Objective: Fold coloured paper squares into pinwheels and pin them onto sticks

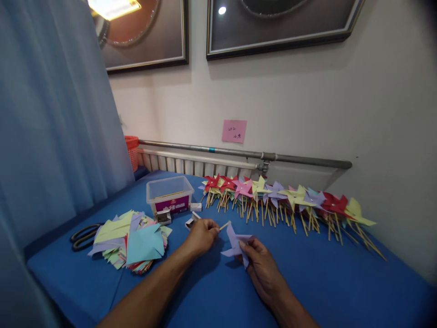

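Observation:
My left hand (pixel 204 236) is closed on a thin wooden stick (pixel 224 225), whose tip points right toward a lilac paper pinwheel (pixel 235 245). Between the thumb and fingers of my right hand (pixel 261 266) the pinwheel is pinched, its blades folded and facing left. I cannot tell whether the stick tip touches the paper. Just behind my left hand lie small open boxes, one a white box (pixel 192 221) and one a dark-filled box (pixel 164 217). To the left is a pile of cut coloured paper (pixel 145 243) with a light blue sheet on top.
Finished pinwheels on sticks (pixel 273 193) lie in a long row at the back right. A clear plastic tub (pixel 170 189) holding sticks stands behind the boxes. Black-handled scissors (pixel 83 237) rest at the left, near a blue curtain (pixel 58 114). A metal rail (pixel 232 151) runs along the wall.

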A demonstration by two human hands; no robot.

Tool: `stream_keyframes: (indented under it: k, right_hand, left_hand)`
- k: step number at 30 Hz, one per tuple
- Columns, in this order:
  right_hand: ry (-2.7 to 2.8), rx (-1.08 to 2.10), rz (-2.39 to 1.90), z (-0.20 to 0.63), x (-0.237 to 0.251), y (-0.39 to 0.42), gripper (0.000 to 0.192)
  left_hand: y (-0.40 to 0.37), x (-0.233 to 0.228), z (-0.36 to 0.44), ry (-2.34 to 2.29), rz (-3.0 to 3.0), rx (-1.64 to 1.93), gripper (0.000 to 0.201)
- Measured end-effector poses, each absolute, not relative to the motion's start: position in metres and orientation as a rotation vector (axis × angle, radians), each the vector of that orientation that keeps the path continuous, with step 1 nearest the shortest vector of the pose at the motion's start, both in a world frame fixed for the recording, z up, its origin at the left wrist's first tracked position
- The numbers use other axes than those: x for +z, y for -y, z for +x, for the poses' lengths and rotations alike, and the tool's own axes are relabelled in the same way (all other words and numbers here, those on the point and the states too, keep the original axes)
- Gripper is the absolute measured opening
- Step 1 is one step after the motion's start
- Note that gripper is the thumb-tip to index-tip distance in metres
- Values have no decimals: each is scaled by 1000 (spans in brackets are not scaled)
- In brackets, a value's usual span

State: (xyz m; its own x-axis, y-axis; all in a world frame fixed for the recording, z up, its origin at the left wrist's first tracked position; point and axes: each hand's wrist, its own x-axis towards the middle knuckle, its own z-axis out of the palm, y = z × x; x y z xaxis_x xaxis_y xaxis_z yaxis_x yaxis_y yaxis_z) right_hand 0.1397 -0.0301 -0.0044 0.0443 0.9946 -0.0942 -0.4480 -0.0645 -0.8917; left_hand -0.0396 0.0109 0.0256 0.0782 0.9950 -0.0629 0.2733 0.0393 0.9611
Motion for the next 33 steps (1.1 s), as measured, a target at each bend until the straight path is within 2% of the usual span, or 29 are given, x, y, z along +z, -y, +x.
stream_keyframes:
  k: [7,33]
  right_hand:
    - [755,1387,-936,138,-5,28,47]
    - [774,1356,-953,137,-8,28,40]
  left_hand:
    - [-2,2,-22,-1186,1493,812,13]
    - [6,13,-21,-1235,1503,819,10]
